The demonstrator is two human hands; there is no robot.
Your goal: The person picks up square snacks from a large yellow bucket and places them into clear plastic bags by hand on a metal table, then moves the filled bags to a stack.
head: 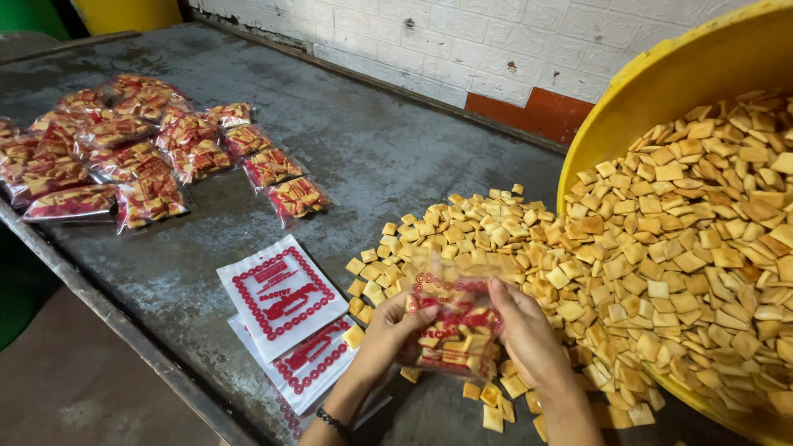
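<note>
Hands [462, 330] around cracker bag [450, 318]

Only one view was there, from a camera worn on the person's head. It looked steeply down and forward across the grey metal table [347, 140] toward the white tiled wall [462, 41] at the far edge. It sat close above the hands, which came in from the bottom of the frame, while the table's far end lay well off at upper left.
</note>
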